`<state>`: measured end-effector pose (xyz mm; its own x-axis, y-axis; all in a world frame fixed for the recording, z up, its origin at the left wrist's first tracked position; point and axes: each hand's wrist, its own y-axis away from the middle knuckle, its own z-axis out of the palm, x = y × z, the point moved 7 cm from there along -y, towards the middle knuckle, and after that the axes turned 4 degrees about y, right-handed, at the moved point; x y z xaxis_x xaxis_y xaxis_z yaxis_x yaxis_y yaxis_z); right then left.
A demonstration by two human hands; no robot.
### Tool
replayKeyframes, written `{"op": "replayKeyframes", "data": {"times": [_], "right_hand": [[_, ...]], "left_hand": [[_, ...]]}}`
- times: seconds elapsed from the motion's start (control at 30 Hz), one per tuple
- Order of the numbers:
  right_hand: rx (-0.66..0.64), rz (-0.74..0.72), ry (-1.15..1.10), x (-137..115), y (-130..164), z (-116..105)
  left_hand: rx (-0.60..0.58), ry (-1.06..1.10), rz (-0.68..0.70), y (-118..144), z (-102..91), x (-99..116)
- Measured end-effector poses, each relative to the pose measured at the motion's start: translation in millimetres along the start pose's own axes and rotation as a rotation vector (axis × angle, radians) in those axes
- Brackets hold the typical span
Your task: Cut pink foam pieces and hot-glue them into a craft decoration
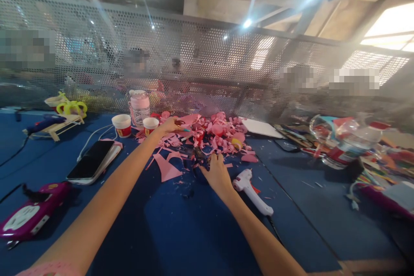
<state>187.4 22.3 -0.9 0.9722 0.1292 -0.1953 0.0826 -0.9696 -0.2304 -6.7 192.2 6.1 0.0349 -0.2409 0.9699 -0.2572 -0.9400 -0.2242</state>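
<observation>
My left hand [170,125] reaches out at the left edge of a heap of pink paper scraps [217,129], its fingers stretched over the pieces. A small teal tip shows by those fingers; whether it is a nail or a separate thing I cannot tell. Nearer to me, my right hand [217,171] is curled at the front of the heap. Its fingers are closed by a small dark thing [198,154], too blurred to name. A larger cut piece of pink paper [167,168] lies flat between my arms. Beside my right wrist rests a white glue gun [254,194].
Left stand paper cups [122,127], a pink-lidded bottle [140,108], a phone [92,161], a purple power strip [34,211] and a blue glue gun [45,125]. Right are a white card [261,128], a plastic bottle [354,146] and mixed craft scraps. Perforated metal panels [210,60] border the back.
</observation>
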Motion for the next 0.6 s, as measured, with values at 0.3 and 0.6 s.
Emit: {"op": "replayKeyframes", "data": {"times": [0.3, 0.6], "right_hand": [[0.027, -0.001, -0.083, 6, -2, 1], [0.065, 0.05, -0.028, 7, 1, -4]], "left_hand": [[-0.096, 0.034, -0.038, 8, 2.8, 8], [-0.095, -0.083, 0.021, 15, -0.4, 25]]}}
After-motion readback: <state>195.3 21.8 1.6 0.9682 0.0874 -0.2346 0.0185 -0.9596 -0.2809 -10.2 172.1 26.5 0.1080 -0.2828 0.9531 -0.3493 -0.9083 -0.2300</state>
